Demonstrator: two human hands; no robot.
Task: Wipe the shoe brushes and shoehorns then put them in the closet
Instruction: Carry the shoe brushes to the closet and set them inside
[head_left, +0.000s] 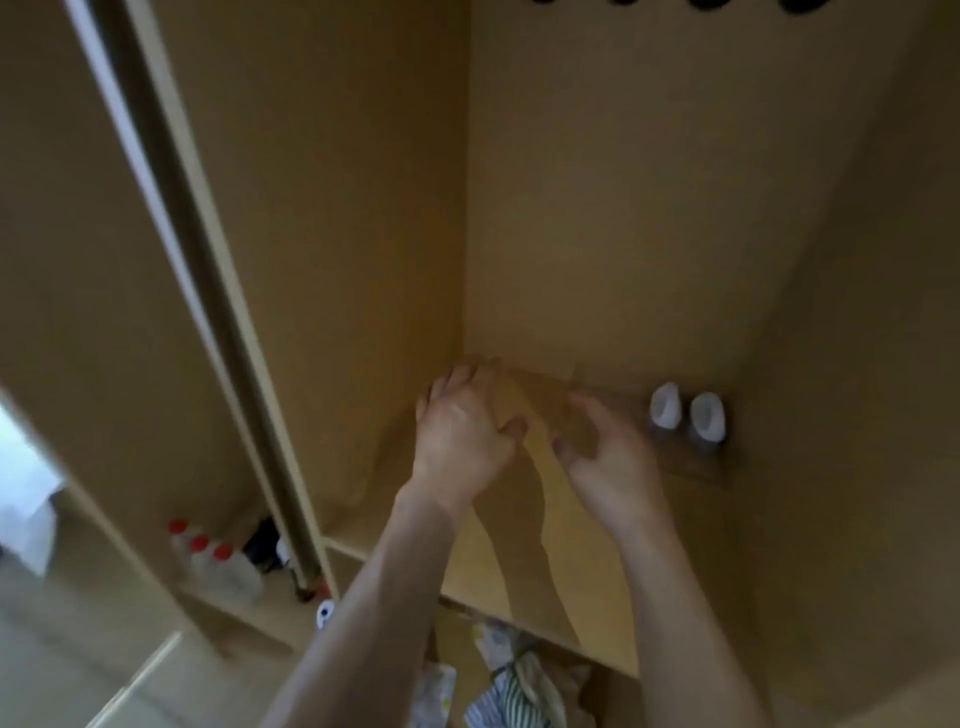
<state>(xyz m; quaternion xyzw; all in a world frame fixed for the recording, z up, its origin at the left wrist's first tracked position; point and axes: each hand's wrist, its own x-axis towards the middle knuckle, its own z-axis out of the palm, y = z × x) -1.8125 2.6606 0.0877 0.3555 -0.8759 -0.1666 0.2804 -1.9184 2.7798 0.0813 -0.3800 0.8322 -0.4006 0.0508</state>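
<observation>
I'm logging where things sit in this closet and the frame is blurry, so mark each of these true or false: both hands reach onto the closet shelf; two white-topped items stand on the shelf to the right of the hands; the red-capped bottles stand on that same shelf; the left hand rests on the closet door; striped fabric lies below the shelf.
1. Both hands reach onto the closet shelf. True: left hand and right hand are over it.
2. Two white-topped items stand right of the hands. True.
3. The red-capped bottles stand on that shelf. False: they stand in the lower left compartment.
4. The left hand rests on the door. False: it is at the shelf's back corner.
5. Striped fabric lies below the shelf. True.
</observation>
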